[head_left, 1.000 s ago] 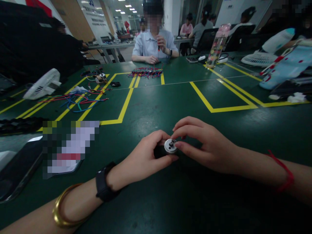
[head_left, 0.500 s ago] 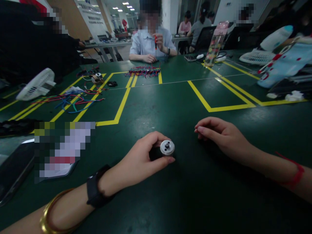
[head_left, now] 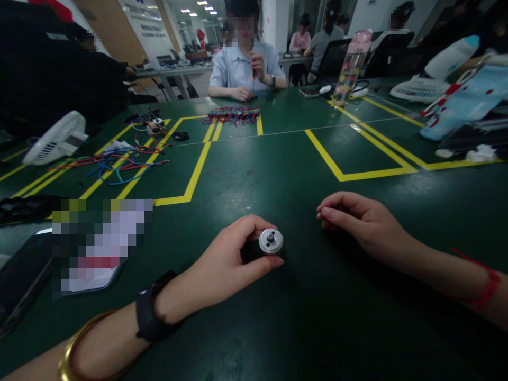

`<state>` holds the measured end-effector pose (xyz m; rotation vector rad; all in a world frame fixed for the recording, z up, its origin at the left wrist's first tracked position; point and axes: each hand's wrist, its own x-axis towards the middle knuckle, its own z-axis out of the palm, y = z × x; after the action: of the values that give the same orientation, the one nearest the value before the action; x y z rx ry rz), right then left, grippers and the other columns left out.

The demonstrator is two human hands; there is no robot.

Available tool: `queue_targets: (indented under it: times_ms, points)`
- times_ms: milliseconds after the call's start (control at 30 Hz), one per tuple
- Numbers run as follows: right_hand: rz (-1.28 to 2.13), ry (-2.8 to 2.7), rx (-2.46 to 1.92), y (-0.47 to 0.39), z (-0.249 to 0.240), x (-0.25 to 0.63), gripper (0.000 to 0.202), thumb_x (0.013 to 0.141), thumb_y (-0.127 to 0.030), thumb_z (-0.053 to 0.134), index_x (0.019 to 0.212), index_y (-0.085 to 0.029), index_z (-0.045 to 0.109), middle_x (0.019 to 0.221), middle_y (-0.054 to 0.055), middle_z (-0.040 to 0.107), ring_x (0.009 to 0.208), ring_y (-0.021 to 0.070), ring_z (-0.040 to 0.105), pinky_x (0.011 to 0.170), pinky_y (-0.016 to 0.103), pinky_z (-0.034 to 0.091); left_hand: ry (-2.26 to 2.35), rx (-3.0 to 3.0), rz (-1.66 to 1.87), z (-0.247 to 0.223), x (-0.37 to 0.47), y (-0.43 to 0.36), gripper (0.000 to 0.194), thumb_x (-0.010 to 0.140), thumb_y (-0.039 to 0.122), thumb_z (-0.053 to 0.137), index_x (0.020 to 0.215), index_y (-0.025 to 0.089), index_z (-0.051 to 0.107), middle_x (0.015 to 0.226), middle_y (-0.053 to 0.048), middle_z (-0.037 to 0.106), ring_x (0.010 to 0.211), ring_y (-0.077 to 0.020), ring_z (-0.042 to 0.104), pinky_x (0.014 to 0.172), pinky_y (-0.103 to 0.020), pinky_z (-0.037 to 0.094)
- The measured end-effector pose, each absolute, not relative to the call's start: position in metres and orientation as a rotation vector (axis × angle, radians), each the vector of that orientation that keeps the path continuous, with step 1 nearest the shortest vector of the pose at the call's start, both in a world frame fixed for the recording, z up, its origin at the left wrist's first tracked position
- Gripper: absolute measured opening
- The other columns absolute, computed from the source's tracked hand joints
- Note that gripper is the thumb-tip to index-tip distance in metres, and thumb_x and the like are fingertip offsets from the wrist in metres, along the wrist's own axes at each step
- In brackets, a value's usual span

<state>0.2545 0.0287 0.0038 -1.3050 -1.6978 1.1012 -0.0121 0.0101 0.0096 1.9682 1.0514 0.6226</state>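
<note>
In the head view, my left hand [head_left: 228, 259] is closed around a small round silver motor [head_left: 271, 242], thumb on the near side and fingers on the far side. The motor's flat face points up, showing a short central shaft and small dark holes. Its lower body is partly covered by the thumb. To the right, my right hand [head_left: 355, 219] rests on its side above the green table, fingers curled in and thumb against them. Nothing shows between those fingertips. A gap of bare tabletop separates it from the motor.
On the left lie a phone [head_left: 24, 275], a blurred packet [head_left: 99, 259], loose coloured wires [head_left: 127, 164] and a white fan [head_left: 57, 137]. Yellow tape [head_left: 377, 174] marks the green table [head_left: 254, 169]. Across sits a person [head_left: 244, 69] holding a screwdriver, behind a wire bundle [head_left: 232, 115]. A bottle [head_left: 351, 69] stands right.
My hands and the motor keep almost the same pose; the whole view has shifted slightly. The person opposite has turned the hand with the screwdriver a little.
</note>
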Motion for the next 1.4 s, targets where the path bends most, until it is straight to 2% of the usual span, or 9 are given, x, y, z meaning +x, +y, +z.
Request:
queue_targets:
  times_ms: [467,1100,1233,1400]
  points:
    - [1.056,-1.816,-1.291,0.027,0.005,0.255,0.025,0.089,-0.043,0.059,0.092,-0.019,0.066,0.079,0.003,0.067,0.074,0.0185,0.063,0.068,0.032,0.05,1.064,1.974,0.628,0.009,-0.012,0.009,0.029,0.083,0.03,0.069,0.107,0.021,0.057,0.107,-0.005,0.065,0.095,-0.0203,0.062,0.084,-0.035,0.05]
    - [1.037,-1.933,-1.292,0.025,0.008,0.253,0.022,0.092,-0.043,0.056,0.09,-0.022,0.065,0.081,-0.001,0.063,0.075,0.015,0.06,0.068,0.028,0.046,1.052,1.992,0.611,0.008,-0.011,0.01,0.029,0.084,0.03,0.068,0.108,0.022,0.054,0.107,-0.002,0.063,0.096,-0.0178,0.06,0.084,-0.033,0.049]
    - [0.912,-2.075,-1.261,0.026,0.006,0.251,0.017,0.092,-0.034,0.055,0.093,-0.021,0.065,0.088,0.002,0.064,0.081,0.0168,0.06,0.072,0.03,0.047,1.06,1.988,0.617,0.008,-0.011,0.01,0.027,0.084,0.029,0.068,0.106,0.021,0.055,0.105,-0.002,0.063,0.094,-0.0177,0.06,0.083,-0.032,0.049]
    - [0.749,-2.481,-1.138,0.027,0.017,0.242,0.016,0.085,-0.021,0.059,0.099,-0.021,0.068,0.102,0.006,0.061,0.094,0.0206,0.058,0.083,0.036,0.047,1.071,1.993,0.627,0.008,-0.01,0.01,0.025,0.083,0.027,0.068,0.103,0.021,0.055,0.101,-0.002,0.063,0.09,-0.0177,0.06,0.079,-0.032,0.049]
